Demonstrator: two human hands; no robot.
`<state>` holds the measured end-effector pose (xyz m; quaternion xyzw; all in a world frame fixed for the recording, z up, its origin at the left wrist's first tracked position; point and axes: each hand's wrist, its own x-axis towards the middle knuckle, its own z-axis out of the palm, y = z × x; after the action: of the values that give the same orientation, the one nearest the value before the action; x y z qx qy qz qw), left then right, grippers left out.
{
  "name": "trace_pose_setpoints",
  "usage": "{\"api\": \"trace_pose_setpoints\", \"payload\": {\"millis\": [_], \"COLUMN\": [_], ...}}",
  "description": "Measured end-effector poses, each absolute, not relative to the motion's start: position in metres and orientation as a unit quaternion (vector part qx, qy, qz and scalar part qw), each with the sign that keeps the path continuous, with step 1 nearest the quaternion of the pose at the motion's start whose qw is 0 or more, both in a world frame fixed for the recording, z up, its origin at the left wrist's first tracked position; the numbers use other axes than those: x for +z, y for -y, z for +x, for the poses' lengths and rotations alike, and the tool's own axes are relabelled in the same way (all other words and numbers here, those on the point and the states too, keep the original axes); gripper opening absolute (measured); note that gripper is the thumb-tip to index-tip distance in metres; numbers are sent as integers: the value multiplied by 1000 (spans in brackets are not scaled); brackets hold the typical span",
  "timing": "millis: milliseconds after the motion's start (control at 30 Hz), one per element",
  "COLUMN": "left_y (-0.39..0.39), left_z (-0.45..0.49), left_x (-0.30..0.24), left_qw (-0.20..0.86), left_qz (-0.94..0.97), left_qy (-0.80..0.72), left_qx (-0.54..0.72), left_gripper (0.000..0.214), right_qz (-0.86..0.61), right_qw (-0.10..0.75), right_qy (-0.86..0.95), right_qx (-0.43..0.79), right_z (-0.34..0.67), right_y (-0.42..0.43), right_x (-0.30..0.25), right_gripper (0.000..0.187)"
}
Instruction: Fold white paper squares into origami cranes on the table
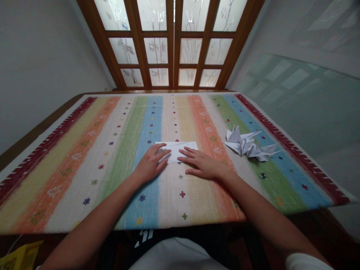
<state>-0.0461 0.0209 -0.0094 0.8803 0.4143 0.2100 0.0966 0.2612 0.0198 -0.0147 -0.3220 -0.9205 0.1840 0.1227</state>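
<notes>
A folded white paper rectangle (178,150) lies flat on the striped woven cloth (84,165), near the middle. My left hand (151,163) rests palm down with its fingertips on the paper's left part. My right hand (201,163) lies flat with spread fingers, its fingertips touching the paper's right end. Neither hand grips the paper, and the fingers hide its lower left part. To the right of my right hand sits a white origami crane (247,144), apart from both hands.
The cloth covers a table with a wooden edge. Frosted glass doors in a wooden frame (171,45) stand beyond its far end. A large glass pane (303,105) stands along the right wall. A yellow packet (21,257) lies low at the left.
</notes>
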Motion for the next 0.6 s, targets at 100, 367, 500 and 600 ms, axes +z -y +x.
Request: {"api": "trace_pose_setpoints", "payload": {"millis": [100, 367, 500, 600], "left_y": [-17, -17, -17, -12], "left_z": [-43, -49, -46, -41], "left_x": [-18, -22, -17, -12], "left_qw": [142, 157, 131, 108], "left_qz": [920, 922, 918, 915], "left_qy": [-343, -340, -346, -352], "left_qx": [129, 96, 143, 165], "left_gripper": [56, 57, 47, 40], "right_qz": [-312, -310, -293, -263], "right_qw": [140, 199, 236, 273], "right_qy": [919, 919, 922, 921], "right_qx": [197, 142, 95, 94], "right_z": [264, 272, 264, 253], "right_y": [-19, -19, -16, -10], "right_x": [-9, -3, -5, -8], "right_gripper": [54, 47, 32, 29]}}
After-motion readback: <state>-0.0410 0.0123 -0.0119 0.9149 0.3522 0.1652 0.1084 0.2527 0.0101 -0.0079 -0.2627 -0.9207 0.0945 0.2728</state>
